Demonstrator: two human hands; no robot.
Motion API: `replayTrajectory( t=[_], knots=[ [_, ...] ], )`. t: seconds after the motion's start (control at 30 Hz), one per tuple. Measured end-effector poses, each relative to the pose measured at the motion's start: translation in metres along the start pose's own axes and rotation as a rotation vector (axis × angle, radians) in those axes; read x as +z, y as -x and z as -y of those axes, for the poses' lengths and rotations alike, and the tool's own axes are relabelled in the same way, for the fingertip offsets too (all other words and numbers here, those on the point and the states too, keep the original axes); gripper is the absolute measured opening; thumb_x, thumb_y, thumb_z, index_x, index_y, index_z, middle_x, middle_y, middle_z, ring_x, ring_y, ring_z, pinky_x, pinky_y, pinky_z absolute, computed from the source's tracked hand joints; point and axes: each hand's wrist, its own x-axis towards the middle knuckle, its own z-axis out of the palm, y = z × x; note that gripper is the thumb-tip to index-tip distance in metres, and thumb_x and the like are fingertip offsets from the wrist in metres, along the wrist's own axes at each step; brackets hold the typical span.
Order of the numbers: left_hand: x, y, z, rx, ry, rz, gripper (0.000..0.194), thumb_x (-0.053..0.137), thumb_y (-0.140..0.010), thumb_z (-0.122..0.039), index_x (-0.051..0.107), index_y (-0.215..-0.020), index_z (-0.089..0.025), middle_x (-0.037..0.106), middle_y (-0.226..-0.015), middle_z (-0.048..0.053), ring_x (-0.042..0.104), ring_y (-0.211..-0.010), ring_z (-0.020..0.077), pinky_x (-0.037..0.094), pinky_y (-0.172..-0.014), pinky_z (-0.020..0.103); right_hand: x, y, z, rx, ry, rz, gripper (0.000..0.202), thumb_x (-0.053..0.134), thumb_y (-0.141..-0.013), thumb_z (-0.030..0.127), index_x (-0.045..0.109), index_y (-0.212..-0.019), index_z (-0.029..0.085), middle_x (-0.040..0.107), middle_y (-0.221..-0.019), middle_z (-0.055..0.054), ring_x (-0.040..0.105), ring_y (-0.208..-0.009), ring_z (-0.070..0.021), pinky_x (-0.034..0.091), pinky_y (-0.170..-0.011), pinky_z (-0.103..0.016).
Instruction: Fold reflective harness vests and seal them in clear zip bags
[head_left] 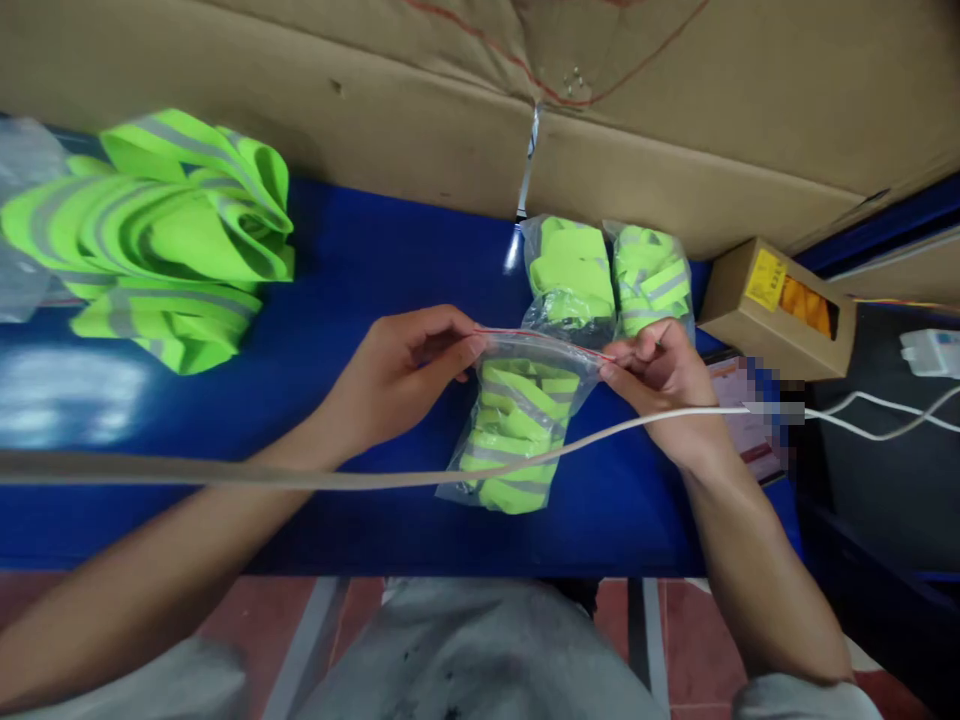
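Observation:
A clear zip bag (517, 440) with folded neon-yellow reflective strips inside is between my hands at the table's middle. My left hand (409, 375) pinches the left end of its red-lined top edge between thumb and fingers. At the right end of that edge, my right hand (667, 385) pinches the plastic too. The red strip runs nearly straight from one hand to the other; whether the seal is closed I cannot tell. Just behind stand two more filled bags, one bag (570, 270) beside another bag (652, 275), both with the same yellow material.
Loose neon-yellow reflective strips (172, 230) lie heaped on the blue table (360, 260) at left, beside clear plastic bags (26, 220). A cardboard box (784, 310) stands at right. A white cable (420, 478) crosses the view in front of my arms. Brown cardboard (375, 120) lines the back.

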Motion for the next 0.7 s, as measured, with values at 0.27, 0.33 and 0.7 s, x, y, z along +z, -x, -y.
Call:
replayTrajectory(
  t=[0.27,0.33,0.7],
  knots=[
    [0.0025,0.0067,0.0007,0.045,-0.001,0.010,0.017,0.068,-0.098,-0.034,0.074,-0.096,-0.019,0.074,-0.093,0.003,0.068,-0.075,0.0138,0.056,-0.069,0.023,0.0049,0.0062,0.0056,-0.055,0.029,0.031,0.034,0.083,-0.084,0.026,0.049,-0.092,0.028,0.064,-0.086,0.002,0.060,-0.078,-0.0147,0.052,-0.072,-0.030],
    [0.0026,0.0064,0.0011,0.052,0.005,0.014,0.017,0.068,-0.098,-0.034,0.074,-0.096,-0.019,0.074,-0.093,0.003,0.068,-0.074,0.0134,0.056,-0.069,0.023,0.0048,0.0063,0.0064,-0.058,0.029,0.040,0.033,0.081,-0.085,0.024,0.048,-0.090,0.027,0.063,-0.086,0.002,0.058,-0.076,-0.0145,0.051,-0.070,-0.030],
    [0.0073,0.0047,0.0021,0.067,0.062,0.060,0.017,0.067,-0.098,-0.034,0.074,-0.096,-0.019,0.072,-0.087,0.002,0.065,-0.072,0.0121,0.055,-0.067,0.022,0.0072,0.0069,0.0078,-0.108,0.002,0.108,0.025,0.076,-0.089,0.019,0.052,-0.091,0.026,0.062,-0.085,0.002,0.056,-0.076,-0.0130,0.047,-0.070,-0.028]
  ],
)
